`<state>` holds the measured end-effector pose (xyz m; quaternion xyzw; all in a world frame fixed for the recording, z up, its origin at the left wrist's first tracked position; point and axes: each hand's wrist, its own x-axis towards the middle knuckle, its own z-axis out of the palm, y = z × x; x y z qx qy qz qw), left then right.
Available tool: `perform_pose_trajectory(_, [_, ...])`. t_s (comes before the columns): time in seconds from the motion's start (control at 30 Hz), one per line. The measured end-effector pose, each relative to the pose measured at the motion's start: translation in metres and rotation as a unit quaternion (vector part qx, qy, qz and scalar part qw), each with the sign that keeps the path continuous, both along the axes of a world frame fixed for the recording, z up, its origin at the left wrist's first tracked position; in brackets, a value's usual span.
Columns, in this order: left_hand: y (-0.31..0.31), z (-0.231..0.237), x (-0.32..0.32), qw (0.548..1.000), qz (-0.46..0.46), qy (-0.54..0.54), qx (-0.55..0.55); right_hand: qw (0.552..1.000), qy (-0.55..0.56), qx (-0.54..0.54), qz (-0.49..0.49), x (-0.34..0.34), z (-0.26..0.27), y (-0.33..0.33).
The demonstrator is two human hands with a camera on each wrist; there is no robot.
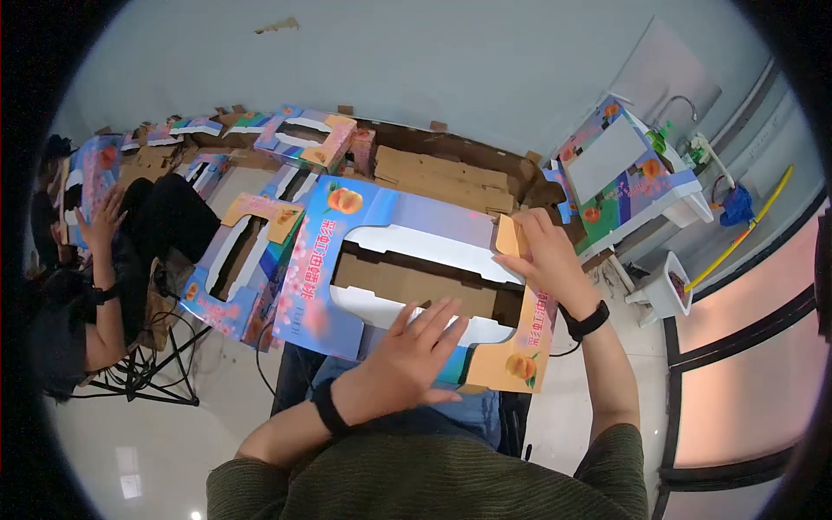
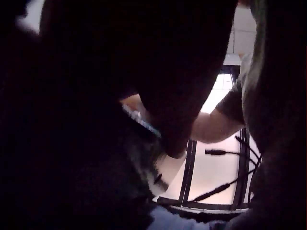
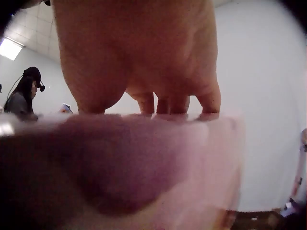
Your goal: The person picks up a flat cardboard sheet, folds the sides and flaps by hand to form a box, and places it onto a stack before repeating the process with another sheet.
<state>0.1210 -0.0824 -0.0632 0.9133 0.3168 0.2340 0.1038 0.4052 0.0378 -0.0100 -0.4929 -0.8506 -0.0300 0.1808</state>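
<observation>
1. Item: printed carton [image 1: 412, 241], located over the person's lap, its long cut-out facing up.
2. Left hand [image 1: 416, 355]: fingers straight, lying across the near long edge; nothing gripped.
3. Right hand [image 1: 548, 251]: thumb and fingers spread apart at the right end, beside the orange flap [image 1: 509, 234]; the right wrist view shows the fingertips resting on the board.
4. Done, in this judgement: the body is raised into a hollow box, with top panels laid around the cut-out.
5. Outstanding, as judged: seating the right end, not confirmed as locked. Underside: not visible.
6. Beyond it, a similar carton [image 1: 305, 149] stands formed.
</observation>
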Motion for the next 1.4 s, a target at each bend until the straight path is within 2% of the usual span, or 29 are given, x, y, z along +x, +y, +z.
perform_pose_trajectory(0.1, [0.002,0.039,-0.01,0.996,0.021,0.016,0.084,0.999,-0.007,0.038,0.0,-0.001,-0.004,-0.001])
perform_pose_trajectory(0.2, [0.027,0.063,0.008,0.991,0.077,0.052,0.101,0.998,0.003,0.057,0.0,-0.001,-0.007,-0.003])
perform_pose_trajectory(0.27, [0.061,0.049,0.024,0.98,0.11,0.099,0.129,0.999,0.01,0.046,-0.002,0.0,-0.009,-0.003])
perform_pose_trajectory(0.37, [0.118,0.024,0.046,0.978,0.144,0.11,0.1,0.999,0.015,0.047,-0.005,-0.001,-0.01,-0.004])
perform_pose_trajectory(0.47, [0.144,-0.004,0.066,0.98,0.164,0.071,0.085,0.998,0.03,0.058,0.006,0.003,-0.015,-0.001])
perform_pose_trajectory(0.67, [0.14,-0.003,0.075,0.981,0.15,0.111,0.058,0.998,0.051,0.038,0.022,0.005,-0.023,0.006])
perform_pose_trajectory(0.83, [0.143,-0.013,0.076,0.979,0.162,0.099,0.074,0.995,0.087,0.032,0.046,0.009,-0.018,0.013])
perform_pose_trajectory(0.9, [0.145,-0.014,0.075,0.978,0.174,0.099,0.064,0.978,0.197,0.05,0.046,0.024,0.001,0.016])
perform_pose_trajectory(1.03, [0.153,-0.016,0.071,0.979,0.176,0.091,0.052,0.953,0.289,0.086,0.014,0.065,0.011,0.001])
perform_pose_trajectory(1.1, [0.155,-0.013,0.074,0.98,0.172,0.09,0.042,0.951,0.288,-0.027,-0.108,0.082,0.02,-0.024])
perform_pose_trajectory(1.13, [0.153,-0.009,0.074,0.98,0.173,0.094,0.03,0.94,0.285,-0.086,-0.167,0.093,0.021,-0.036])
perform_pose_trajectory(1.23, [0.151,-0.008,0.071,0.98,0.173,0.096,0.026,0.914,0.339,-0.085,-0.205,0.15,-0.016,-0.047])
perform_pose_trajectory(1.3, [0.151,-0.008,0.069,0.981,0.168,0.095,0.033,0.87,0.392,-0.17,-0.244,0.178,-0.053,-0.055])
perform_pose_trajectory(1.4, [0.151,-0.006,0.069,0.982,0.156,0.098,0.037,0.736,0.642,-0.148,-0.155,0.161,-0.109,-0.056])
